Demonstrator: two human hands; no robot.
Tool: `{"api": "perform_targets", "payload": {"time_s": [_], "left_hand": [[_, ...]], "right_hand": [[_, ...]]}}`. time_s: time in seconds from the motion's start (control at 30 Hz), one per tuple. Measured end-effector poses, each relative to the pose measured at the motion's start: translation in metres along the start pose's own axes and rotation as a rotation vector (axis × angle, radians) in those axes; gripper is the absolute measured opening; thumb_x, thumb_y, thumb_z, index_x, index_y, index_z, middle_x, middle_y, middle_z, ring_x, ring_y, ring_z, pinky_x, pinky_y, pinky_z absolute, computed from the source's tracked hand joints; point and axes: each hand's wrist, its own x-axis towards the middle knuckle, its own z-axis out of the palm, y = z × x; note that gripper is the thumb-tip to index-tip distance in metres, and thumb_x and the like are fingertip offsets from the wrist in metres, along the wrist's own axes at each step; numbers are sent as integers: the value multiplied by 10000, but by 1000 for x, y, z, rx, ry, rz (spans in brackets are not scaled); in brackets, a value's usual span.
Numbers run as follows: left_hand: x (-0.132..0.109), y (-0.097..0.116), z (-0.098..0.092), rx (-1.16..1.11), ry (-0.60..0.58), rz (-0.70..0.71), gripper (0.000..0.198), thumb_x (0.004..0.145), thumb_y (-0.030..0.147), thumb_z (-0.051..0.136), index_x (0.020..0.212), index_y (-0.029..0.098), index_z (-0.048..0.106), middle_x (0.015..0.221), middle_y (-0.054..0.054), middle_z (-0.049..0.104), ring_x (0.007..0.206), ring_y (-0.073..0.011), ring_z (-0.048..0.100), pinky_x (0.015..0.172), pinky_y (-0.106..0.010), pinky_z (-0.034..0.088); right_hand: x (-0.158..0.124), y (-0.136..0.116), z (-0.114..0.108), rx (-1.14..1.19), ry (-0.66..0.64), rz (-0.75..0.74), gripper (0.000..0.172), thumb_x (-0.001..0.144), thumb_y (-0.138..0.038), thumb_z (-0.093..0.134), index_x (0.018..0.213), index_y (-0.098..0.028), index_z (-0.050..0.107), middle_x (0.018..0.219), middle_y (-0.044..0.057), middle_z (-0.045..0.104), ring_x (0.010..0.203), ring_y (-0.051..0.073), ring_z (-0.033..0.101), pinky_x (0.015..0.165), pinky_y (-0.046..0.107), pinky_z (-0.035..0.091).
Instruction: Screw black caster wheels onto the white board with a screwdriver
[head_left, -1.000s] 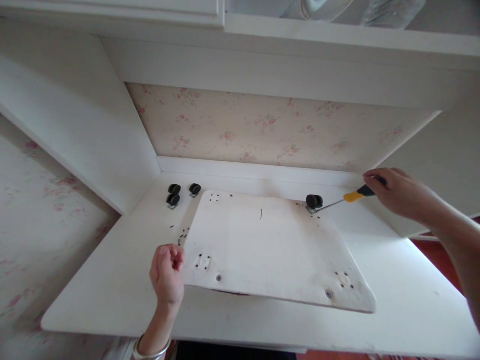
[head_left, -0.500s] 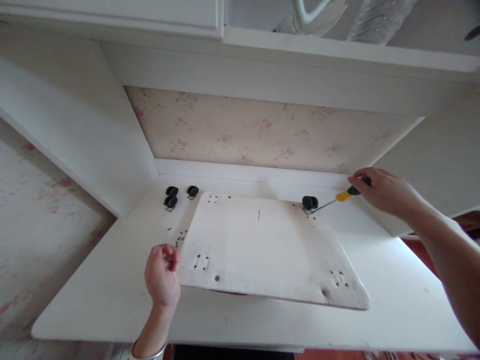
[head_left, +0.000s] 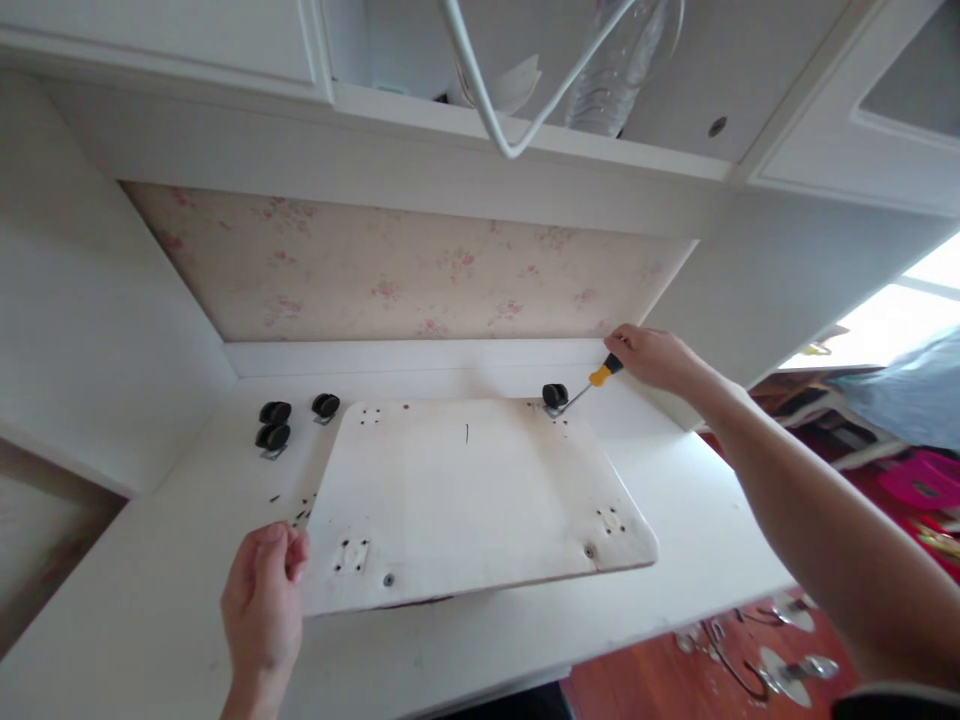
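Largest first: one white desk (head_left: 150, 620), tucked into an alcove below wall cupboards. Flat on it, one white board (head_left: 465, 500) with rounded corners, long side running left to right, small screw holes clustered near the corners.

Right hand (head_left: 652, 355): stretched out to the far right, clenched around the black end of one screwdriver (head_left: 592, 382) with a yellow collar. Long axis of the tool slanting from the grip down and to the left, shaft tip at the metal plate of the mounted caster (head_left: 555, 396) on the board's far right corner. By far the nearer hand to that caster.

Left hand (head_left: 259, 610): at the diagonally opposite corner, near left, well apart from the tool. Loosely curled, fingertips (head_left: 294, 545) touching or just beside the board's edge. Impossible to tell about anything small pinched inside.

Casters, counted: four black ones in all. One on the board, at the screwdriver tip. Three loose casters (head_left: 272, 437) on the desk beyond the board's far left corner, two close together as a pair, the third just to their right, none touched by either hand.

Smallest: loose screws (head_left: 300, 512), dark specks on the desk just beside the board's left edge, between the left hand and the loose casters. Too small for a sure count.
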Motion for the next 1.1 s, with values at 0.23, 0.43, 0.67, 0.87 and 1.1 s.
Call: {"api": "perform_targets", "payload": {"time_s": [0.23, 0.43, 0.67, 0.87, 1.1], "left_hand": [[1, -1, 0, 14, 49, -37, 208, 781, 380, 654, 767, 195, 561, 610, 44, 554, 590, -122, 487, 558, -252, 377], [0, -2, -2, 98, 42, -4, 215, 792, 395, 638, 770, 197, 557, 612, 45, 555, 569, -119, 469, 563, -262, 382], [1, -7, -3, 118, 47, 12, 241, 795, 431, 633, 786, 204, 551, 629, 39, 543, 593, -134, 492, 562, -267, 396], [0, -6, -3, 164, 60, 14, 283, 801, 470, 633, 775, 198, 563, 648, 30, 551, 597, -130, 483, 558, -262, 390], [2, -11, -4, 230, 55, 79, 287, 828, 474, 609, 778, 197, 556, 624, 30, 538, 558, -130, 471, 529, -261, 386]], "right_hand": [[-4, -6, -9, 103, -171, -101, 231, 813, -383, 520, 976, -245, 609, 1029, 75, 674, 890, 228, 633, 790, 345, 476], [1, -2, -3, -36, -12, 44, 318, 890, -410, 392, 967, -206, 623, 975, 152, 682, 902, 309, 636, 790, 444, 463], [4, 5, -3, 33, -27, 60, 217, 781, -385, 541, 908, -242, 644, 882, 77, 688, 788, 248, 637, 706, 376, 493], [7, 9, 3, 1, 48, 18, 275, 843, -380, 454, 969, -221, 640, 997, 130, 640, 877, 272, 631, 815, 436, 485], [10, 5, -1, 5, 20, 51, 286, 812, -454, 527, 933, -226, 651, 957, 114, 646, 835, 268, 627, 784, 432, 493]]}}
